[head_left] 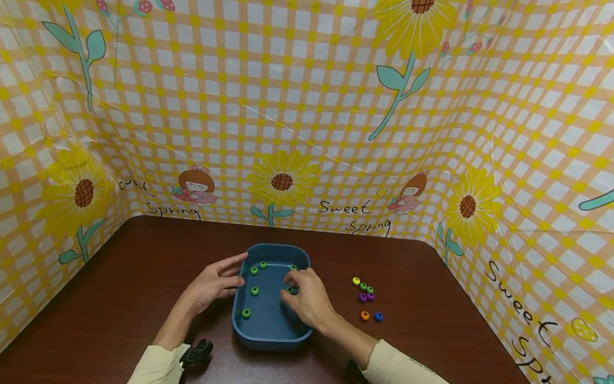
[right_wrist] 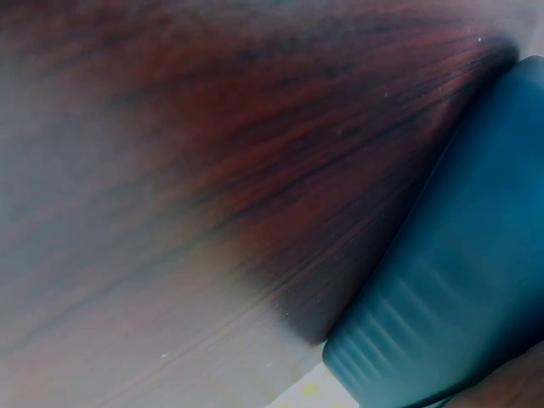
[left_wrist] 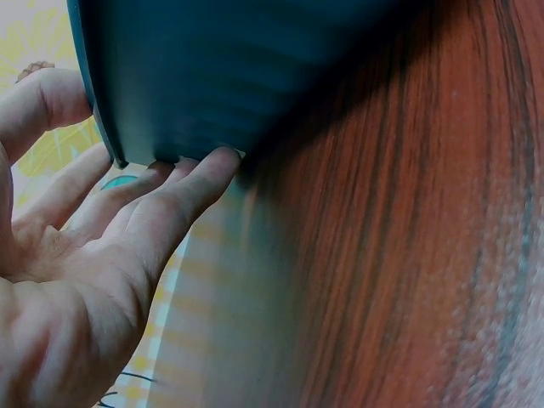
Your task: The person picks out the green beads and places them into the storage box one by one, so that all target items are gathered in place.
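Note:
A blue rectangular bin [head_left: 272, 340] stands on the table, with several green beads lying inside, one [head_left: 255, 291] left of its middle. My left hand [head_left: 214, 282] is at the bin's left side, its extended fingers touching the outer wall [left_wrist: 212, 68] and rim. Over the bin's right side reaches my right hand [head_left: 309, 298], thumb and fingers bent downward. Another green bead [head_left: 290, 290] shows between its thumb and fingers; whether they pinch it is unclear. The right wrist view has the bin's outer side [right_wrist: 459, 255] and only a sliver of the hand.
On the brown table [head_left: 408, 298], right of the bin, lie loose beads: yellow [head_left: 356, 281], green [head_left: 370, 289], purple [head_left: 362, 297], orange [head_left: 364, 316] and blue [head_left: 378, 316]. A checked, flower-printed cloth [head_left: 312, 106] encloses the back and sides.

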A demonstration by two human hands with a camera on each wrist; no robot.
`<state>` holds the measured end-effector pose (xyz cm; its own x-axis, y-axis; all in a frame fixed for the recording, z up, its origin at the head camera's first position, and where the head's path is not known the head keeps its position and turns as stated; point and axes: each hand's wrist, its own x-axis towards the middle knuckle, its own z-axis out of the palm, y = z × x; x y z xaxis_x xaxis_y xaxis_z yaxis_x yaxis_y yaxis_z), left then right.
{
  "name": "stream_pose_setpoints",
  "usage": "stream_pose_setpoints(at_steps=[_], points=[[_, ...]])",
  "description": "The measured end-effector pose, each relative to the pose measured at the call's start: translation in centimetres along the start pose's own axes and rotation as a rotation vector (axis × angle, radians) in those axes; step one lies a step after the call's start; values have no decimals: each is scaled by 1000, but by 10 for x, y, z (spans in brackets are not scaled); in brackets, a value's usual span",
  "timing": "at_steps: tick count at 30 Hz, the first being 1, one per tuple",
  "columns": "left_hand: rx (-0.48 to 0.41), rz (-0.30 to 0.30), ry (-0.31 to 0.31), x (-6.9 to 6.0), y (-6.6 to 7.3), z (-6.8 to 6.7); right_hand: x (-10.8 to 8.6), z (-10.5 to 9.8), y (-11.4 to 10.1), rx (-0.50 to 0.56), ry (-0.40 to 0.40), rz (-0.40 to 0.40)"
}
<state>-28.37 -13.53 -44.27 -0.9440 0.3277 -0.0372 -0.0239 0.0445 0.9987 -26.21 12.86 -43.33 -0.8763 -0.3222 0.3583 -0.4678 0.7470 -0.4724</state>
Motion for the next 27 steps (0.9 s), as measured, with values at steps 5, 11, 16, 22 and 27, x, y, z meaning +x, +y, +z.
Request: stream_pose_setpoints(at_steps=[5,11,16,22,27], points=[[-5,11,-16,0,0,-1,0,-1,0,-2,7,-3],[-17,21,-37,1,0,-1,0,-2,0,10,5,-9],[-20,18,-39,1,0,-1,1,-3,0,19,7,-12],[-12,7,-36,-1,1,-1,1,-7,-1,53,34,-12],[-8,6,-37,-1,2,-1,2,-18,0,71,74,-2]])
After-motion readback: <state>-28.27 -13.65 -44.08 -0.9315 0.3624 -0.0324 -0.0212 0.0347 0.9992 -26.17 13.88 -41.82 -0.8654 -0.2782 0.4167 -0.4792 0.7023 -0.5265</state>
